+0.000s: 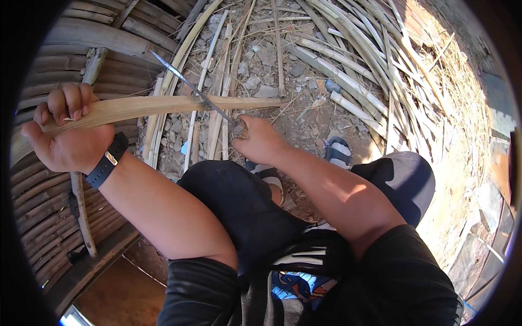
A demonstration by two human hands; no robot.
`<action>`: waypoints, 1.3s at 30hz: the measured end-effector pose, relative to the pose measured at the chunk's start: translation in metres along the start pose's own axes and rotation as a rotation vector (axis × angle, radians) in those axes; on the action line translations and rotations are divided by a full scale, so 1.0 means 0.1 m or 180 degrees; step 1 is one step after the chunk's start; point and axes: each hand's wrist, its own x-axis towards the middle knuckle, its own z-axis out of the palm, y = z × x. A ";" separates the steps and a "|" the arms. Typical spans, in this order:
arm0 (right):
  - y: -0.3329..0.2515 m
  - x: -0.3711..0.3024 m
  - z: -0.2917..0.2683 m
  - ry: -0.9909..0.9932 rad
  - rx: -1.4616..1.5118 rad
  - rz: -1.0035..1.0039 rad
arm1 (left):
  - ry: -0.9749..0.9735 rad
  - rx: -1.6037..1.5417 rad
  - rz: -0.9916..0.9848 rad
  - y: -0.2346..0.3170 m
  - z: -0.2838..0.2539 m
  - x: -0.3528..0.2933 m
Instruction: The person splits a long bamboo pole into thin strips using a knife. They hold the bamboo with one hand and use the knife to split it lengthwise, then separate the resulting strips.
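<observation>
Head view: grasping a pale bamboo strip (pixel 157 105) by its left part with the left hand (pixel 75 135), a knife (pixel 190 84) by its handle with the right hand (pixel 258 138), blade crossing the strip. Likely light, springy, splintery; best held by the broad faces, clear of the blade. Beyond, see loose strips (pixel 348 84) on stony ground (pixel 266 91).
</observation>
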 end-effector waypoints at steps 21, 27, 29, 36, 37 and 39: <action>-0.23 -0.19 -0.02 -0.0265 0.0166 -0.0081 | 0.0096 -0.0015 0.0069 0.04 -0.22 -0.03; -0.09 -0.13 -0.04 -0.0094 0.0165 -0.0153 | 0.0016 0.0094 0.0018 -0.02 0.10 -0.02; 0.11 -0.14 -0.04 -0.0110 0.0141 -0.0023 | 0.0011 0.0042 0.0046 0.00 0.05 -0.02; -0.24 -0.20 -0.06 -0.0204 0.0046 -0.0186 | 0.0182 0.0013 0.0025 0.03 -0.14 -0.01; -0.28 -0.21 -0.03 -0.0123 0.0012 -0.0413 | 0.0127 0.0033 0.0054 0.01 -0.05 -0.02; -0.39 -0.23 -0.06 -0.0124 0.0018 -0.0598 | 0.0008 0.0068 0.0074 -0.01 0.08 -0.02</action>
